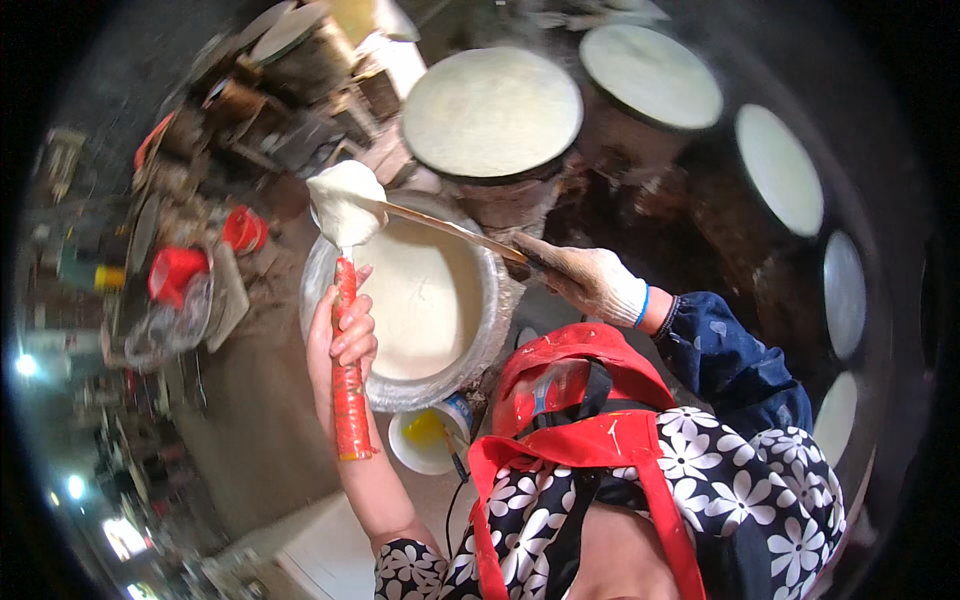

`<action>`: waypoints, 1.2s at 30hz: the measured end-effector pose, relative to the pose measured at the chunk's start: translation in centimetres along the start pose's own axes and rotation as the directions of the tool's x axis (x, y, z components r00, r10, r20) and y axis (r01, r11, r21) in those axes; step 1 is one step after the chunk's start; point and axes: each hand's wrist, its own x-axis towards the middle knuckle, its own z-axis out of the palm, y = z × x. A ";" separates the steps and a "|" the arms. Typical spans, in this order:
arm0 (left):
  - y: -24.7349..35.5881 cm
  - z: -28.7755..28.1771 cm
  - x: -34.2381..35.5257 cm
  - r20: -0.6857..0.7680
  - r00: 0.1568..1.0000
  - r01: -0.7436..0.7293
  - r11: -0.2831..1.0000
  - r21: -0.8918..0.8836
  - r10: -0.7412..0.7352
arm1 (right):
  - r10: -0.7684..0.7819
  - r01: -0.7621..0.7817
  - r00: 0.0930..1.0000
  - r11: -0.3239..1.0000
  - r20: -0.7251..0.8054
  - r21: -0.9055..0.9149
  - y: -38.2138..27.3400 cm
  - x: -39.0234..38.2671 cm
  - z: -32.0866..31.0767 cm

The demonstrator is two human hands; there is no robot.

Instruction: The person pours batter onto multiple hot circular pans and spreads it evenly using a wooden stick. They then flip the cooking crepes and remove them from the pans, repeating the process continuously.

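The red-wrapped handle (352,400) is gripped by the bare left hand (348,328), its fingers closed around it; a wooden stick (450,227) is clasped in the gloved right hand (603,285). At the handle's far end a heap of pale batter (345,205) is borne, met by the stick's tip, over the far left rim of the metal pot (491,290), where more batter is held. Batter could be spilled outside the pot if the handle were tilted leftward, or if the heap (soft, by its look) were pushed too hard by the stick. The bowl of yellow liquid (423,440), set just beside the pot, could be splashed by drips. Pale round plates (490,112) are ranged in an arc; red containers (180,275) are scattered leftward, near the grey floor (255,410).
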 end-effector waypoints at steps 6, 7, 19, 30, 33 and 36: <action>-5.9 5.2 8.0 0.042 0.995 0.063 0.891 0.450 -0.092 | 0.251 -0.317 0.939 0.898 -0.236 -0.306 3.3 -7.9 -3.7; -7.1 5.6 9.5 -0.014 0.998 0.060 0.817 0.573 -0.064 | 0.249 -0.343 0.927 0.866 -0.281 -0.364 4.6 -9.4 -4.0; -13.2 10.5 20.0 0.167 0.492 0.861 0.506 0.052 -0.854 | 0.198 -0.642 0.694 0.605 -0.693 -0.471 3.0 -20.3 -5.2; -21.9 18.7 29.5 0.012 0.293 0.927 0.281 -0.248 -0.956 | 0.544 -0.893 0.406 0.409 -0.734 -0.190 7.3 -27.5 2.2; -25.0 19.6 34.1 -0.069 0.273 0.929 0.281 -0.242 -0.960 | 0.660 -0.945 0.312 0.288 -0.683 -0.153 5.3 -29.4 4.2; -30.6 21.3 39.3 -0.145 0.188 0.959 0.214 -0.188 -0.971 | 0.745 -0.984 0.178 0.118 -0.643 -0.136 4.0 -30.5 5.0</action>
